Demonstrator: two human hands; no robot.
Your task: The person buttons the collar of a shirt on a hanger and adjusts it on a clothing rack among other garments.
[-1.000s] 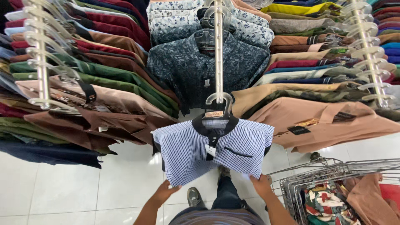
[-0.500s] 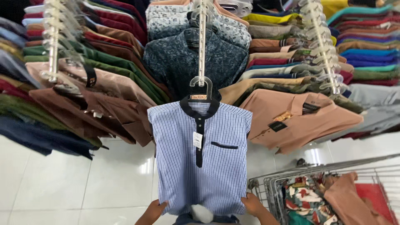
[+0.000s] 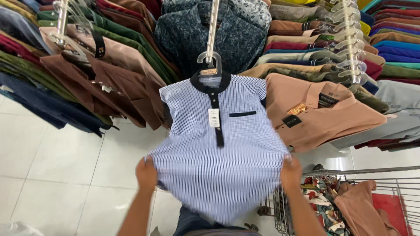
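Fingers of your left hand point(image 3: 146, 173) and right hand point(image 3: 291, 171) pinch the striped shirt's point(image 3: 218, 148) side seams at nine and three o'clock; it looks light and limp, so keep holding both edges.

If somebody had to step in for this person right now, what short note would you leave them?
Left hand: gripping the left side of the blue striped shirt.
Right hand: gripping its right side.
The shirt is spread wide and hangs by its hanger on the rack rail, in front of a dark patterned shirt.
A wire cart at the right holds more clothes.
Done: shirt hung.
Left: let go of it.
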